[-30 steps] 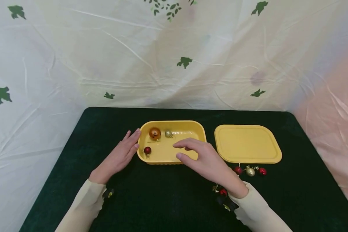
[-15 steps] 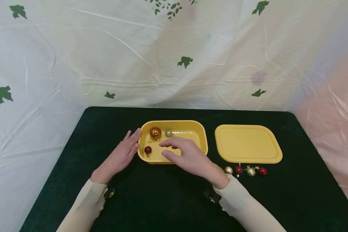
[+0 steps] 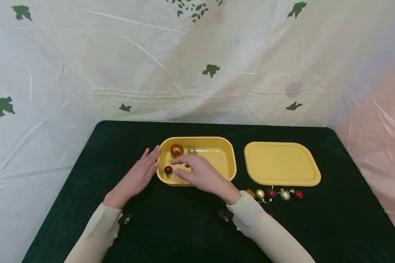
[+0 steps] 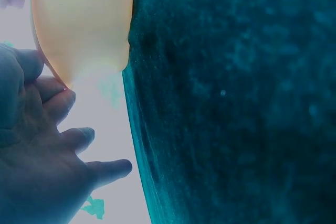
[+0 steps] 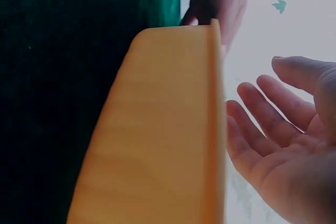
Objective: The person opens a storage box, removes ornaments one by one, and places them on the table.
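Observation:
A yellow plastic box (image 3: 217,171) holds three Christmas baubles: a shiny orange one (image 3: 176,150), a pale gold glittery one (image 3: 192,150) and a small dark red one (image 3: 168,170). My left hand (image 3: 133,180) rests its extended fingers against the box's left end; the left wrist view has its fingertips at the box wall (image 4: 84,19). Over the box's left half hovers my right hand (image 3: 202,173), thumb and index finger apart, close to the red bauble. In the right wrist view that hand (image 5: 278,140) has loosely bent, spread fingers, and I see nothing in them.
A yellow lid (image 3: 282,163) lies flat to the right of the box. Below it several baubles form a row, including a gold one (image 3: 259,194) and a red one (image 3: 298,194). Another red bauble (image 3: 270,214) is partly covered by the right sleeve. A pale cloth hangs behind the dark green table.
My right hand has moved left across the box, toward the red bauble inside. Its arm now uncovers more of the row of baubles below the lid. My left hand stays against the box.

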Demonstrator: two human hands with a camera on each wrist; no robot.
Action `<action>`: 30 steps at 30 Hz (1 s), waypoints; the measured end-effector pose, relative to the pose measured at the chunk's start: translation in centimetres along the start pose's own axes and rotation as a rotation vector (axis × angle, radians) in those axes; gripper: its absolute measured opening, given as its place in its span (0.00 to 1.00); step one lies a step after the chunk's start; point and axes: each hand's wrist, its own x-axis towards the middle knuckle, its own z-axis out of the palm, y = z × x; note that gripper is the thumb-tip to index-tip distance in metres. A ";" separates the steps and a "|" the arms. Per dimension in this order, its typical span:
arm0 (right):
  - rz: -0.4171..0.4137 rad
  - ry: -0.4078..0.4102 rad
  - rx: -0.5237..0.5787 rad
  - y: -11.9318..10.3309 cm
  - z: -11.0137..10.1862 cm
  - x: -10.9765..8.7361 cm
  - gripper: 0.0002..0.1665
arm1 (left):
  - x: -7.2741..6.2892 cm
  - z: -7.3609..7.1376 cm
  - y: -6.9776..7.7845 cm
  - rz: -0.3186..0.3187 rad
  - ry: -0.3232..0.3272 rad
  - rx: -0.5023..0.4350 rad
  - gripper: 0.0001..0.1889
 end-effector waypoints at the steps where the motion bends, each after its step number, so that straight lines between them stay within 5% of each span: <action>1: 0.006 -0.004 0.002 0.1 0.2 0.2 0.19 | 0.0 0.0 0.0 0.000 0.000 -0.001 0.31; 30: 0.084 -0.183 -0.046 1.9 2.7 4.4 0.20 | -0.2 0.0 -0.1 0.002 0.005 -0.015 0.31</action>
